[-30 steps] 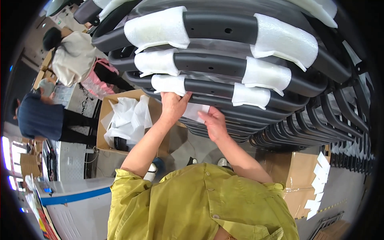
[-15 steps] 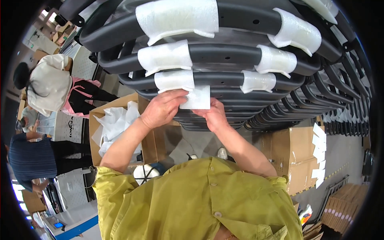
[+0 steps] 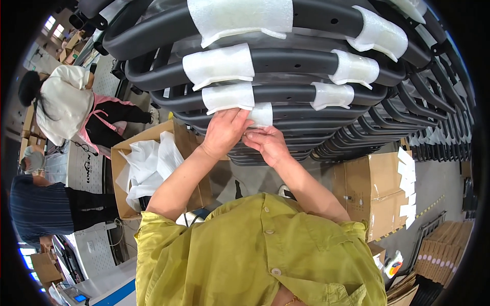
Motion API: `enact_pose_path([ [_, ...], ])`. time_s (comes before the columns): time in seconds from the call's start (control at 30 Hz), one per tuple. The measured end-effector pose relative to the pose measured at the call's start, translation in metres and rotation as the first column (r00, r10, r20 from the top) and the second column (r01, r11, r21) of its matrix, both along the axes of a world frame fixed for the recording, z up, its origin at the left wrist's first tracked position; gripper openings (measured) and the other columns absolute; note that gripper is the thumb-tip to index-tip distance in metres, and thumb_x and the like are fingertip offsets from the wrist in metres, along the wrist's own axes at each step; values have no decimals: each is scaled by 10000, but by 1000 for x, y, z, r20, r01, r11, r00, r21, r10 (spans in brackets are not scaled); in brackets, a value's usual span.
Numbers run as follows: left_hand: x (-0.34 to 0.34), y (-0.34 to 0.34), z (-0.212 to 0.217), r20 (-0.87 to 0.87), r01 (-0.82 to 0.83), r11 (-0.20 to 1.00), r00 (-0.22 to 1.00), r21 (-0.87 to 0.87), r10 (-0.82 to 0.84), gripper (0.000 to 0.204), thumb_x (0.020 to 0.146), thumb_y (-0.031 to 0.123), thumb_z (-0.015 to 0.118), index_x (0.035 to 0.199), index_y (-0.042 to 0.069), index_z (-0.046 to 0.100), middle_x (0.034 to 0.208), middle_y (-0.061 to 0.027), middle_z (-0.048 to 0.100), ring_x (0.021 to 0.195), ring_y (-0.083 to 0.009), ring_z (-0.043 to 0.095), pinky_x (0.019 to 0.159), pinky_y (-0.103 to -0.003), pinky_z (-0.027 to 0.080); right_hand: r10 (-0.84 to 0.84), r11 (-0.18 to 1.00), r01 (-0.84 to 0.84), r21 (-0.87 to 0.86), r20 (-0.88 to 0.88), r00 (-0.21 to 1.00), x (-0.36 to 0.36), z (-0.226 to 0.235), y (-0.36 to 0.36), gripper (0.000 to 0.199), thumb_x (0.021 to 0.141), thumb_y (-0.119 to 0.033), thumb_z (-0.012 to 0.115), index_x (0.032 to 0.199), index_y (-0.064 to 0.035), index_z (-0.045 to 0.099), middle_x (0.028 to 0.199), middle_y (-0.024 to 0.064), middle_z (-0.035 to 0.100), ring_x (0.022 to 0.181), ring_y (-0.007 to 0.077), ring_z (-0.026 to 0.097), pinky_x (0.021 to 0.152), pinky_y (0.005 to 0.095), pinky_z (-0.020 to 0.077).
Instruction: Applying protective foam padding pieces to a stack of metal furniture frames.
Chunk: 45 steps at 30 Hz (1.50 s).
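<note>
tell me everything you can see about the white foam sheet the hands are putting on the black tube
The foam sheet is small, thin, white and slightly translucent, like soft packing foam. It lies folded against a black tube in the stacked frames, just below an already wrapped pad. The left hand presses its left edge; the right hand pinches it from beneath.

I'm seeing the stacked tubes looking like matt black painted metal, smooth. The wraps on them are showing as soft white foam sheet, faintly textured. The box is looking like plain brown cardboard, and my shirt is reading as woven yellow-green cloth.
</note>
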<state>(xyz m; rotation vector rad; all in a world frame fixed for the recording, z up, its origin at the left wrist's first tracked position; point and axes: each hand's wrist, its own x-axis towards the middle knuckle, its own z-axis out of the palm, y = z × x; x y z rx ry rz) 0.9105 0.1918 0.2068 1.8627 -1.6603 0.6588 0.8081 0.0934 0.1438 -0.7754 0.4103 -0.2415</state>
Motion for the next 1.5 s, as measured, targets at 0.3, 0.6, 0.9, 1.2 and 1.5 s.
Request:
enact_pose_path([
  [0.3,6,15,3,-216,-81,991,971,104,102,278,702,217,632,893,49,521,678,-91,565,637,-271,559,615,-363,430,38,977,-79,-200,-197,980,-11,26,12,168,781,-155,591,834,2,564,717,52,569,617,120,551,561,231,473],
  [0.6,9,14,2,-147,-159,974,972,164,183,291,704,276,625,881,68,524,692,-85,585,659,-253,571,621,-365,426,-31,936,8,-351,-61,998,-21,24,25,120,827,-135,524,801,-21,551,663,19,540,582,87,512,550,217,449],
  [0.9,10,12,1,-210,-51,996,975,79,66,264,646,163,654,863,78,530,710,-98,572,661,-294,561,567,-363,445,-18,960,-40,-277,-204,979,3,83,13,194,816,-191,542,742,-16,579,611,25,534,491,89,483,441,199,388],
  [1.2,7,15,4,-357,-52,998,932,31,59,274,646,139,646,898,65,568,712,-105,585,648,-299,558,580,-354,443,42,997,-54,-51,-220,975,11,85,-9,249,817,-208,523,861,32,577,743,70,591,639,124,553,543,216,436],
  [1.5,-2,-2,1,-396,-215,972,904,-93,162,160,744,233,593,821,97,627,775,-78,602,745,-264,552,652,-345,374,95,989,-126,-77,-322,942,-52,60,-28,319,835,-298,496,917,5,554,804,74,595,646,132,556,559,245,450],
])
